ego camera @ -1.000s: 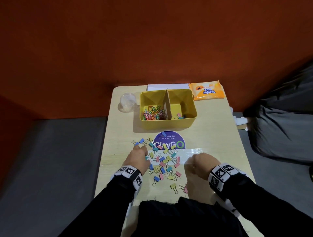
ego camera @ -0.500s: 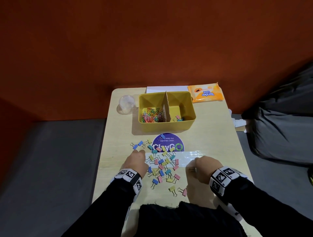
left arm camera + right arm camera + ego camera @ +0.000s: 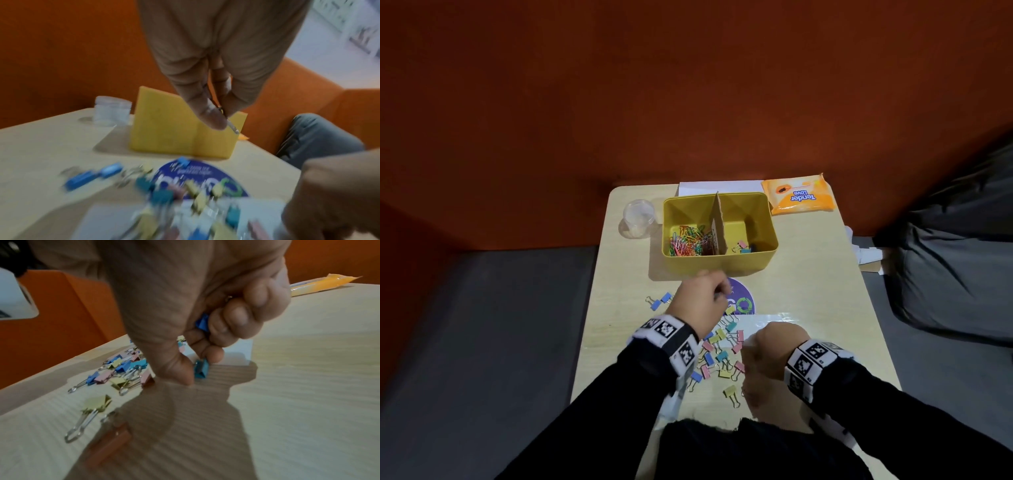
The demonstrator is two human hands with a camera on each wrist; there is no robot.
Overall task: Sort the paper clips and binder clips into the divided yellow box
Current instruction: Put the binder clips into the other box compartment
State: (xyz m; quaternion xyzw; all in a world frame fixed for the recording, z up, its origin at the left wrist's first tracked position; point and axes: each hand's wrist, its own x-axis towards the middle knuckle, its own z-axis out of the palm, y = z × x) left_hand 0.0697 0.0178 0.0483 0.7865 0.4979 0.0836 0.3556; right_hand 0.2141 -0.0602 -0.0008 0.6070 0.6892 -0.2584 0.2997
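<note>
Binder clips lie loose on the table before the yellow box, small, stiff and light, easiest pinched by body or wire loop: left hand pinches one's wire, right hand grips two blue ones.

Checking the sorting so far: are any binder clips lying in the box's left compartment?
No: the left compartment holds only paper clips; binder clips lie right of the divider.
</note>
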